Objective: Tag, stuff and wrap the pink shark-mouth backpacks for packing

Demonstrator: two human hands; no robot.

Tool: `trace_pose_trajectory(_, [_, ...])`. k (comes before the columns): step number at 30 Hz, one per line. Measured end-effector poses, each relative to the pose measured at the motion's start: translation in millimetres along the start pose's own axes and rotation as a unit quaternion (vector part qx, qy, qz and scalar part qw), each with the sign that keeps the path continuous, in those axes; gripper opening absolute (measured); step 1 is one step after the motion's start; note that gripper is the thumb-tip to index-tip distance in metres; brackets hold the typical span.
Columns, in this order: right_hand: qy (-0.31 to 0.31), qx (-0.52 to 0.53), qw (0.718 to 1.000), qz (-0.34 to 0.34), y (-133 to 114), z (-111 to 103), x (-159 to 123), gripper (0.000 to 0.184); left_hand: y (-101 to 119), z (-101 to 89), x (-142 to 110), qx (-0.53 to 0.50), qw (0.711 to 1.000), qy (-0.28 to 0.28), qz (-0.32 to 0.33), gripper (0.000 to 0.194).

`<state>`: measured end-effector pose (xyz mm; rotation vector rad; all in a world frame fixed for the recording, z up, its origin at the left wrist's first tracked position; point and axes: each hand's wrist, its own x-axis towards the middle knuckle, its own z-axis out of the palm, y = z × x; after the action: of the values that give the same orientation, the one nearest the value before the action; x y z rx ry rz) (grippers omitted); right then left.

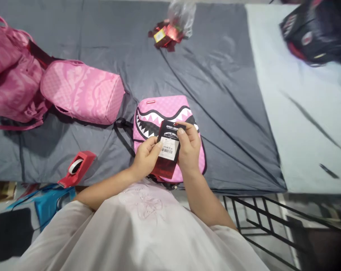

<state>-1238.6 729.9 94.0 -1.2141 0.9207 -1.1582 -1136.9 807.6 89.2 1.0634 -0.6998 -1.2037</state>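
Observation:
Both my hands hold a black and red hang tag [168, 165] with a white barcode sticker on it. My left hand [146, 156] pinches its left edge, and my right hand [190, 146] grips the upper right corner. Beneath the tag lies a small pink backpack [178, 101] with a black and white shark-mouth print, flat on the grey-covered table. The hands and tag hide the backpack's middle. A black strap [122, 130] sticks out at its left side.
Left of the backpack lie a pink bag [82, 90] and a larger pink backpack [15, 79]. A red tape dispenser [79, 168] sits near the front edge. Red tags in clear plastic [170, 32] lie at the back. A dark bag [314, 34] and a pen-like object [329, 171] are on the right.

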Motion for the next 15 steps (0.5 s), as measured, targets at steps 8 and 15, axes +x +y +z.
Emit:
trace_pose_trajectory(8, [-0.058,-0.002,0.998,0.019,21.2,-6.8,39.3,0.019,-10.4,11.3,24.5,0.012,0.996,0.091,-0.022,0.037])
trace_pose_trajectory(15, [-0.069,-0.035,0.997,-0.004,8.3,-16.7,59.0,0.017,-4.2,26.9,36.1,0.005,0.995,0.09,-0.036,0.031])
